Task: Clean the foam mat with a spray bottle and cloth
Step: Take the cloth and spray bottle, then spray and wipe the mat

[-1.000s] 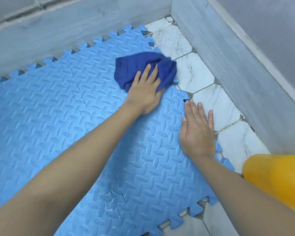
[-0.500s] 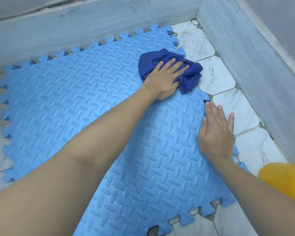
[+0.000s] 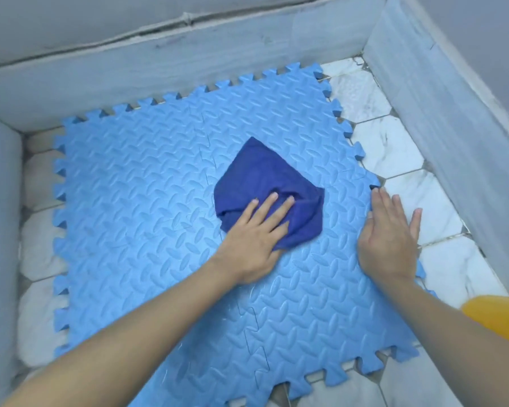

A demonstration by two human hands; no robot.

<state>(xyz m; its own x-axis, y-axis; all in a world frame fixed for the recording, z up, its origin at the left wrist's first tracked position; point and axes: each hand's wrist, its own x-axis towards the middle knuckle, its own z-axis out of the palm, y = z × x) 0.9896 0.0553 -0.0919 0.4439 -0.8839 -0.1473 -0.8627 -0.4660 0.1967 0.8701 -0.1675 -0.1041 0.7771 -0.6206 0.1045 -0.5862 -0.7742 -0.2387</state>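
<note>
A light blue foam mat (image 3: 147, 201) of interlocking tiles lies on the tiled floor. A dark blue cloth (image 3: 262, 174) is spread near the mat's middle. My left hand (image 3: 254, 242) presses flat on the cloth's near part, fingers straight. My right hand (image 3: 390, 239) lies flat on the mat's right edge, fingers extended and partly over the floor tile. No spray bottle can be made out for certain.
White marble-look floor tiles (image 3: 394, 148) border the mat on the right and left. Grey skirting walls (image 3: 453, 136) enclose the back and right sides. A yellow rounded object (image 3: 500, 318) sits at the right edge, partly cut off.
My left hand has dragged the cloth from the mat's far right corner back toward the middle. My right hand has stayed on the mat's right edge.
</note>
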